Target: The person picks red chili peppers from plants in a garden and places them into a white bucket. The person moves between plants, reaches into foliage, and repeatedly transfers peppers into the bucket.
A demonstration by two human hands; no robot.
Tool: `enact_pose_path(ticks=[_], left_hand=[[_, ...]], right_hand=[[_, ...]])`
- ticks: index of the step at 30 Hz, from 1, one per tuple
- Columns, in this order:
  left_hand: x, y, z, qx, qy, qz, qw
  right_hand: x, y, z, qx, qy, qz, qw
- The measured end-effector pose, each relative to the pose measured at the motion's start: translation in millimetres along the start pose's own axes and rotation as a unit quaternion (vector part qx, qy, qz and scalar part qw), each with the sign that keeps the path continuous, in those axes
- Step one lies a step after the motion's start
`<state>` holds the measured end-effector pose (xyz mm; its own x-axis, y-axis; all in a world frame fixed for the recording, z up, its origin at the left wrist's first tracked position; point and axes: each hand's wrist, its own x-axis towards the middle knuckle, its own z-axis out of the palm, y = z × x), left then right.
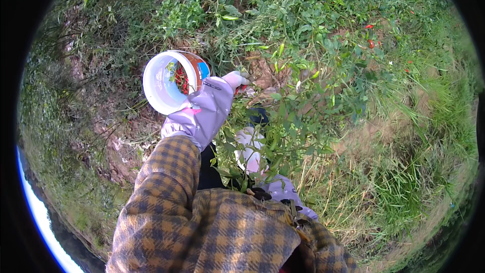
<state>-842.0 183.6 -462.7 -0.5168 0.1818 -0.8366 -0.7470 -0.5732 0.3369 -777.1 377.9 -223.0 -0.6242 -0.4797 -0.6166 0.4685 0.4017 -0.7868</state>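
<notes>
My left hand (236, 79), in a pale glove below a lavender sleeve cover, reaches just past a white plastic bucket (153, 83). Red chili peppers (241, 88) show under its curled fingers and appear to be held there. The bucket leans with its mouth towards me, and more red chilies (182, 80) with some green leaves lie inside. Closer to my body, my right hand (249, 148) is in a white glove among the leaves of a chili plant (280, 121). Foliage covers part of it, so its fingers and anything in them are hard to make out.
Green chilies (281, 49) hang on the plant ahead, and ripe red ones (371, 43) show farther right. Tall grass (401, 185) grows at the right. Bare reddish soil (121, 155) and weeds lie to the left. A dark shoe (258, 115) is partly visible below the leaves.
</notes>
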Motion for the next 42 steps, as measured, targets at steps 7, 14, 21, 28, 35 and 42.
enact_pose_path(ticks=[7,14,21,28,35,42], left_hand=[[-104.1,47.5,26.4,-0.116,-0.104,0.145,0.977],[-281.1,144.7,82.6,0.015,-0.289,0.282,0.914],[-388.1,141.7,61.1,0.206,-0.223,0.297,0.906],[-467.6,108.1,37.3,0.208,-0.114,0.323,0.916],[-507.9,109.7,22.4,0.143,0.000,0.354,0.924],[-528.3,122.0,5.1,0.101,0.044,0.428,0.897]], right_hand=[[33.4,17.5,16.9,-0.439,0.038,-0.156,0.884],[63.1,-58.8,-8.1,0.146,0.157,-0.165,0.963],[-3.5,-207.7,38.0,-0.122,0.084,-0.278,0.949],[-42.8,-251.7,111.1,-0.332,0.085,-0.429,0.836],[-41.9,-267.1,151.4,-0.341,0.122,-0.513,0.778],[-54.9,-304.2,163.8,-0.261,0.195,-0.513,0.794]])
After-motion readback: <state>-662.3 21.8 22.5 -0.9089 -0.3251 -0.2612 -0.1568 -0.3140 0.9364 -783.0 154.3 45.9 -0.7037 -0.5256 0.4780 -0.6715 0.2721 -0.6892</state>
